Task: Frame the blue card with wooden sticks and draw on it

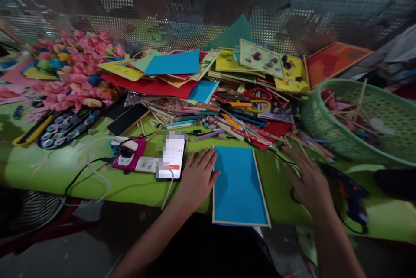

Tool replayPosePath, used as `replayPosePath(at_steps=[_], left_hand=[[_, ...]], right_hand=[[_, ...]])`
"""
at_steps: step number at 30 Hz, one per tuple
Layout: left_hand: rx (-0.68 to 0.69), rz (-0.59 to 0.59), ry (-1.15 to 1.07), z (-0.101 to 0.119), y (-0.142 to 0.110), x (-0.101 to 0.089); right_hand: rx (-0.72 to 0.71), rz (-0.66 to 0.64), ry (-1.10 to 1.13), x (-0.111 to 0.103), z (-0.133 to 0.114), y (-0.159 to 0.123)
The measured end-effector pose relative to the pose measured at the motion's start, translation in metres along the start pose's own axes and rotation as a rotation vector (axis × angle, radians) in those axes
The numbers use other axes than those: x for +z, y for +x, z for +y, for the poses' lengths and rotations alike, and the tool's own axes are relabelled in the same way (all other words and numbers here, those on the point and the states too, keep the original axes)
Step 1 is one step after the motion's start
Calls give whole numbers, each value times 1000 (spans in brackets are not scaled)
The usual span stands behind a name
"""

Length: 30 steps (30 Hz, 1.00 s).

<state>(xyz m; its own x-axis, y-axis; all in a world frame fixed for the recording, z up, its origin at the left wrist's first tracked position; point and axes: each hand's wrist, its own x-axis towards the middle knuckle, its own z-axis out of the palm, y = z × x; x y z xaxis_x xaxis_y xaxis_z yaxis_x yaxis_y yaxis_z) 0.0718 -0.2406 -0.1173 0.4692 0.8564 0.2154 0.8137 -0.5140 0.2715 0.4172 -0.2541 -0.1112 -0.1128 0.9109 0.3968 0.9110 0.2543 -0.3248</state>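
Note:
A blue card with a pale wooden frame (238, 185) lies on the green table (48, 165), jutting over its near edge. My left hand (198, 178) rests flat against the card's left side, fingers stretched out and holding nothing. My right hand (307, 178) hovers flat to the right of the card, fingers spread, somewhat blurred. A dark glue gun (352, 198) lies just right of that hand. A lit phone (171, 156) sits left of my left hand.
A green mesh basket (357, 139) with sticks stands at the right. Pens, sticks and scissors (256, 96) lie in a heap behind the card, with coloured cards (172, 63) beyond. Pink paper flowers (78, 70), a paint tray (65, 126) and a dark phone (128, 118) sit left.

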Motion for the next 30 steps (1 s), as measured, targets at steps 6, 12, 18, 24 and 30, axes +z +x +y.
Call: replayPosePath(at_steps=[6,12,18,24,30], left_hand=[[8,30,-10,-1,-1,-1],[13,62,-14,-3,-1,-3],[15,81,-34,-1,0,-4],[45,136,-95,11,22,-22],[52,84,-127,36,75,-37]], right_hand=[[-66,-110,-98,-4,-19,63],[1,-155,-307,29,-23,92],[-8,-87,-238,38,-5,83],[-9,14,-141,32,11,81],[-6,131,-290,25,3,81]])
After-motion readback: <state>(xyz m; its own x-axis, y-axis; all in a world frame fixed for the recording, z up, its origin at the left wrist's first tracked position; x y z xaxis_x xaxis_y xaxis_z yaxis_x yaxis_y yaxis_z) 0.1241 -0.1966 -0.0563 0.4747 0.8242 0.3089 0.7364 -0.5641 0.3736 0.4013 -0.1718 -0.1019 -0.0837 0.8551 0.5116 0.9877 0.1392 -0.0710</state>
